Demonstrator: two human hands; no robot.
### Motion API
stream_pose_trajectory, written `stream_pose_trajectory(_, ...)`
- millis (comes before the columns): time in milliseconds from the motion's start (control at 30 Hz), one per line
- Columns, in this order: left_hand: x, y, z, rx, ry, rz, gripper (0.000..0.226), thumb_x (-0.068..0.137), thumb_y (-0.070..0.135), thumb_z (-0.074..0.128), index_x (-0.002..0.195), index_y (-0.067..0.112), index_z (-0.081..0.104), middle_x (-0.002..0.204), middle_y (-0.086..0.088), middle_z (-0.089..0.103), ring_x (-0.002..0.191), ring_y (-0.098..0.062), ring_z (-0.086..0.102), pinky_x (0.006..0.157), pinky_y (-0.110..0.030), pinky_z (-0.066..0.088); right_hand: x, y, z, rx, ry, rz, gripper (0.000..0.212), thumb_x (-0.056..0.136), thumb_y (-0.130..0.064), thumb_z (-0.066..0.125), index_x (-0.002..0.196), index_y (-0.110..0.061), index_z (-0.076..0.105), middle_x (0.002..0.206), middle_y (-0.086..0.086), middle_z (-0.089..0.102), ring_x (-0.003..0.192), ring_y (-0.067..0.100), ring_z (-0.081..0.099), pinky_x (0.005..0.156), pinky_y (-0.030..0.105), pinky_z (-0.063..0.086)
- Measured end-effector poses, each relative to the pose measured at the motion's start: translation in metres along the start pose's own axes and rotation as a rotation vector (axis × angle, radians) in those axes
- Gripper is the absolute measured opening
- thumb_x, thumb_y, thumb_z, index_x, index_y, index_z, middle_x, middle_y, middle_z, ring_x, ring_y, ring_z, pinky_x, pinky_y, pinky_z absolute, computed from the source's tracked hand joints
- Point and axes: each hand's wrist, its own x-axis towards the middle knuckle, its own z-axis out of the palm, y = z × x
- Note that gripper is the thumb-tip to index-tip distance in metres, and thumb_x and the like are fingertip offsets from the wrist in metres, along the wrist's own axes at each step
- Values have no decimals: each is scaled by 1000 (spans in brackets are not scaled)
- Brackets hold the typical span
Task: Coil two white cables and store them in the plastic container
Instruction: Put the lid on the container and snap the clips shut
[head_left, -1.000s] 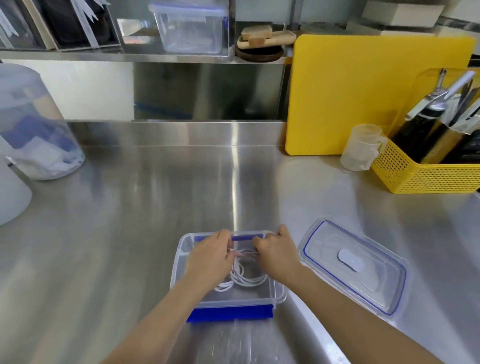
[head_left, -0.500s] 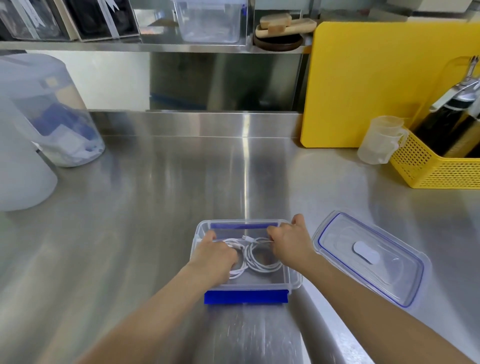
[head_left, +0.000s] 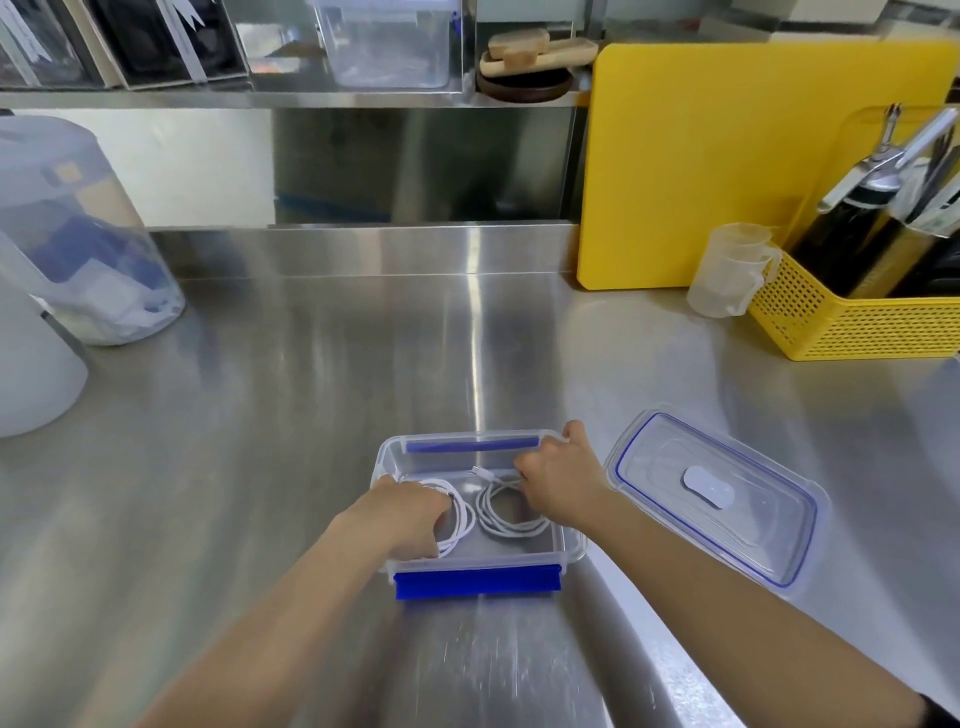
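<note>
A clear plastic container (head_left: 574, 548) with blue clips stands on the steel counter in front of me. Two coiled white cables lie side by side inside it. My left hand (head_left: 408, 517) is in the container's left half, its fingers closed on the left coil (head_left: 460, 525). My right hand (head_left: 558, 480) reaches in over the far right corner and grips the right coil (head_left: 506, 527) at its top. A white plug end (head_left: 483, 473) sticks out beside that hand. The container's lid (head_left: 714, 493) lies flat on the counter just to the right.
A yellow cutting board (head_left: 727, 156) leans on the back wall. A clear measuring cup (head_left: 730, 273) and a yellow basket (head_left: 852, 322) of bottles stand at the right. Translucent tubs (head_left: 78, 239) stand at the left. A shelf with boxes runs above.
My hands have drawn apart inside the container. The cables, bunched between them before, now lie as two separate coils, left and right. My view has shifted slightly.
</note>
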Motion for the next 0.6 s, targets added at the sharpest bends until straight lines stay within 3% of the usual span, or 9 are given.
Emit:
stream_pose_trajectory(100, 1, -1, -17, -96, -66, -47, 24, 85, 30, 54, 107, 21, 54, 114, -3, 62, 95, -23, 54, 77, -31, 42, -2, 3, -5, 124, 9, -15, 21, 92, -22, 44, 87, -13, 62, 84, 7, 67, 84, 23, 53, 99, 41, 22)
stream_pose_trajectory(167, 4, 3, -33, -110, -19, -47, 29, 86, 34, 54, 111, 21, 54, 114, -2, 61, 95, -22, 55, 77, -31, 43, -5, 10, -10, 253, 74, -32, 21, 92, -22, 45, 91, -12, 63, 87, 8, 68, 86, 26, 56, 95, 38, 23)
stream_pose_trajectory(333, 23, 40, -66, -199, 389, 69, 19, 89, 35, 50, 97, 18, 55, 100, -7, 64, 88, -27, 58, 67, -33, 41, -21, 35, -20, 423, 285, -68, 21, 88, -15, 52, 102, -7, 65, 99, 13, 70, 92, 33, 59, 83, 40, 37)
stream_pose_trajectory(433, 49, 76, -71, -148, 572, 159, 26, 90, 31, 50, 109, 14, 54, 113, -10, 61, 106, -31, 54, 84, -39, 44, -34, 54, -16, 459, 430, 28, 24, 85, -18, 60, 106, -6, 65, 101, 15, 70, 91, 35, 62, 77, 40, 41)
stream_pose_trajectory(500, 70, 99, -68, -96, 633, 183, 39, 91, 31, 48, 125, 11, 48, 129, -11, 54, 120, -29, 47, 97, -39, 36, -46, 69, -7, 439, 488, 130, 32, 84, -22, 63, 113, -9, 62, 113, 13, 68, 96, 33, 63, 81, 42, 43)
stream_pose_trajectory(600, 97, 129, -59, -93, 574, 159, 63, 95, 40, 41, 145, 8, 20, 155, -13, 24, 141, -26, 23, 113, -36, 19, -68, 94, 14, 366, 486, 299, 51, 80, -30, 67, 127, -14, 53, 129, 15, 58, 113, 31, 58, 92, 45, 42)
